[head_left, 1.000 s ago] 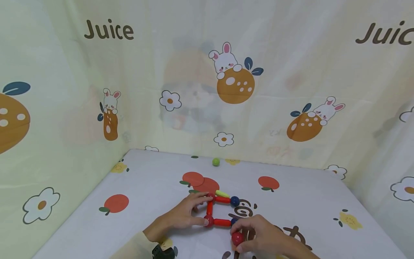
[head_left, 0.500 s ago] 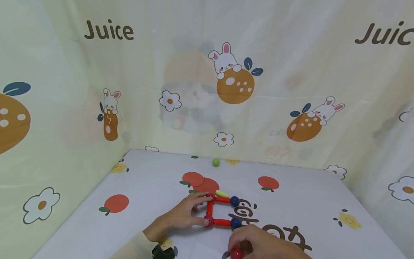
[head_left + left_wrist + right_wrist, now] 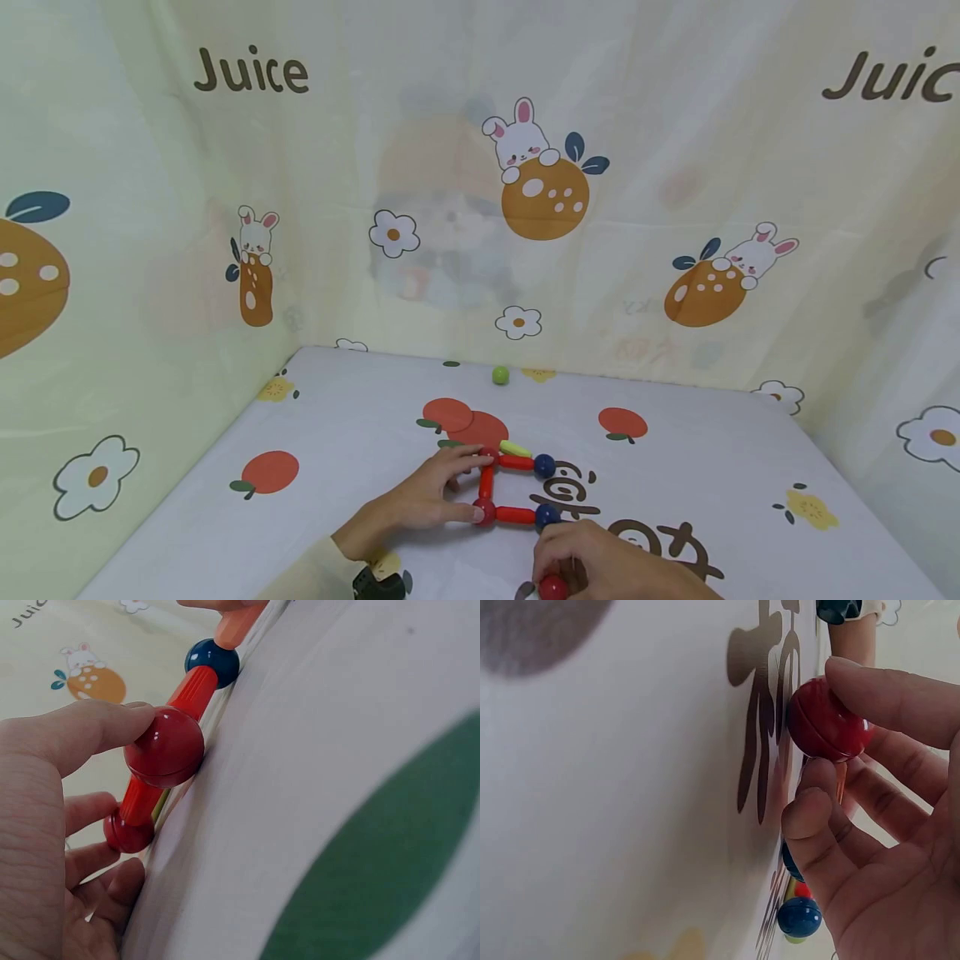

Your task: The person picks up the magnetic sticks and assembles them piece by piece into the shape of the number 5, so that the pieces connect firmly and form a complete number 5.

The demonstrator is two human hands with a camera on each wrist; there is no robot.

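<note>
On the table a ball-and-stick building toy lies as an open-sided frame. A red stick joins two red balls, and further red sticks lead from these to a far blue ball and a near blue ball. My left hand spans the left side, thumb on the near red ball, fingers at the far red ball. Closer to me, my right hand grips another red ball between thumb and fingers. An orange stick runs from the near blue ball towards it, partly hidden by my fingers.
A yellow-green stick lies just behind the frame's far side. Further back, a green ball sits near the curtain. Printed fruit and lettering mark the tablecloth; a black watch shows beside my left sleeve.
My right hand and its red ball have moved towards me, uncovering the near blue ball, then shifted slightly right. My left hand and the frame stay in place.
</note>
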